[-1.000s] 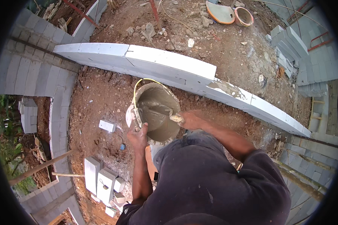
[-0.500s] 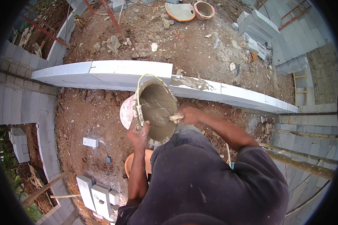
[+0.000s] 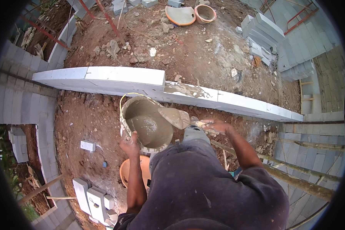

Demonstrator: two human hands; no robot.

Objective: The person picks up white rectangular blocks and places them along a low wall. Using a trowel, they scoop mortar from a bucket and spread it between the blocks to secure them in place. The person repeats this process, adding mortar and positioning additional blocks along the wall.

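Note:
My left hand (image 3: 130, 145) grips the near left rim of a mortar-smeared bucket (image 3: 136, 109) with a thin yellow handle. Grey wet mortar (image 3: 149, 130) lies inside it. In my right hand (image 3: 217, 126) is the handle of a trowel (image 3: 175, 117), its blade coated with mortar and held over the bucket's right rim. Just beyond the bucket runs a low wall of white blocks (image 3: 249, 102). A raised block (image 3: 126, 75) stands on its left part. Beside that block's end, a mortar patch (image 3: 188, 90) covers the lower course.
An orange basin (image 3: 124, 172) sits on the ground by my left forearm. Several loose blocks (image 3: 96, 203) lie at lower left, and a small block (image 3: 87, 145) nearer the bucket. Wooden poles (image 3: 303, 182) cross at right. Beyond the wall stand another basin (image 3: 180, 16) and a bucket (image 3: 206, 14).
The trowel has come up out of the mortar and moved right to the bucket's rim with my right hand. The bucket is tipped differently, its opening now facing up more.

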